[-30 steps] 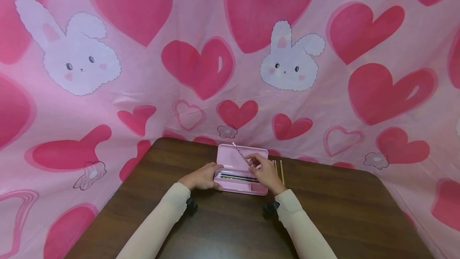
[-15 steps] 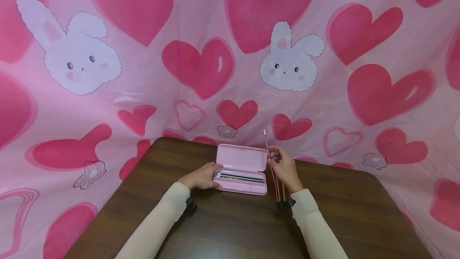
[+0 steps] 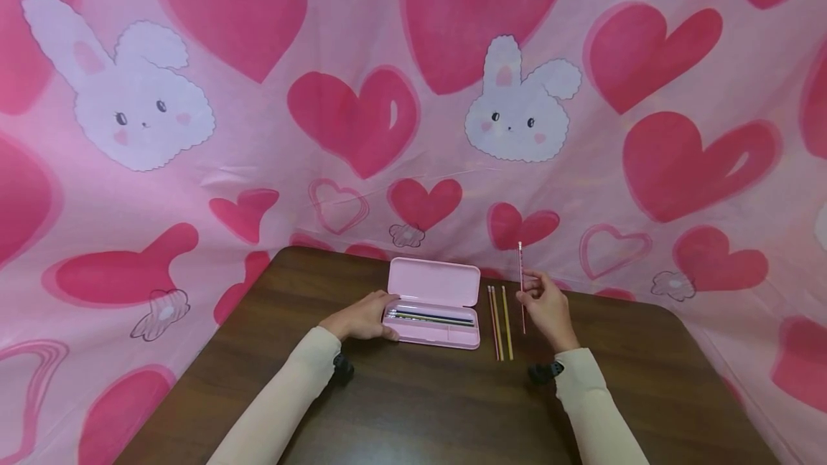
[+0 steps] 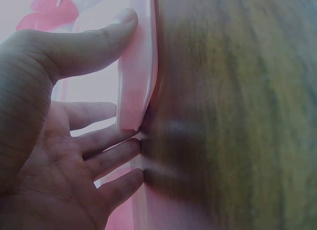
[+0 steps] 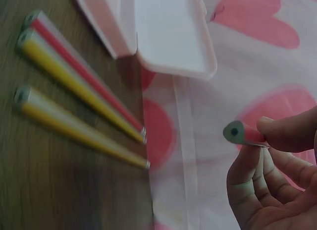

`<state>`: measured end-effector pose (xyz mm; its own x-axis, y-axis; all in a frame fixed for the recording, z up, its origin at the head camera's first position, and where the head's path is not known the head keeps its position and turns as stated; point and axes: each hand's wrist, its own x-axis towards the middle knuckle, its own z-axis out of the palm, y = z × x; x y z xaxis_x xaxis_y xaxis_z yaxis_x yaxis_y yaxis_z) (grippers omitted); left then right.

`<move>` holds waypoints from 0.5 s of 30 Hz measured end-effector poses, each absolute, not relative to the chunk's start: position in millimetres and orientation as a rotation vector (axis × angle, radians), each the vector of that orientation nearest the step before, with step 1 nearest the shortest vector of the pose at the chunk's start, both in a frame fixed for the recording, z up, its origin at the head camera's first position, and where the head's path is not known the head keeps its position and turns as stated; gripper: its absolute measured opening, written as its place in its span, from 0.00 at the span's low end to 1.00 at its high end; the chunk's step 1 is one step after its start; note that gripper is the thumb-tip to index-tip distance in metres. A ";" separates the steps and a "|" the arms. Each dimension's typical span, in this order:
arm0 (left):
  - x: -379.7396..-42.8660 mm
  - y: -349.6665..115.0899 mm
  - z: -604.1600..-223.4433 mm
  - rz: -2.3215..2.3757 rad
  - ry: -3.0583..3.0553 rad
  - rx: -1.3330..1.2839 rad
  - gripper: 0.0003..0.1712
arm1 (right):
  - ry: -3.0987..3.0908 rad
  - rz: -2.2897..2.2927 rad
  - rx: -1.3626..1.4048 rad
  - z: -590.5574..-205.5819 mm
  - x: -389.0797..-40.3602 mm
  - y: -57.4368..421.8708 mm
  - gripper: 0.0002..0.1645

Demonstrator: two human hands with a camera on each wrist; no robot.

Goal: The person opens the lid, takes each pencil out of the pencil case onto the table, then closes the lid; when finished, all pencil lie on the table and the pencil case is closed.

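My right hand (image 3: 546, 307) pinches a slim pink pencil (image 3: 520, 262). My left hand (image 3: 365, 316), loosely spread, touches an open pink rectangular case (image 3: 434, 283).

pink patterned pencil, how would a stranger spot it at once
On the dark brown wood-grain table, find the open pink pencil case. Right of it, the bare right hand pinches the slim pink patterned pencil. Unlike the three red or yellow pencils lying nearby, it is held.
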<state>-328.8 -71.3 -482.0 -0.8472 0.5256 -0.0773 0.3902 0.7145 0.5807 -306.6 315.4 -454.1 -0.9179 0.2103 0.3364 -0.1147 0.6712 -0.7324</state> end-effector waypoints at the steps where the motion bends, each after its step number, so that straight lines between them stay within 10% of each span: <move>1: -328.9 -71.3 -481.8 0.826 2.685 0.726 0.49 | -2.499 1.116 -0.087 -454.7 -306.3 318.5 0.26; 15: -329.1 -71.9 -481.6 0.847 2.679 0.717 0.49 | -2.879 1.031 -0.151 -483.6 -304.7 335.0 0.23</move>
<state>-329.1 -71.9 -481.6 -0.8503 0.5204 -0.0790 0.3804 0.7112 0.5911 -304.7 335.0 -483.6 -0.9920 0.1193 0.0418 0.0656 0.7686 -0.6363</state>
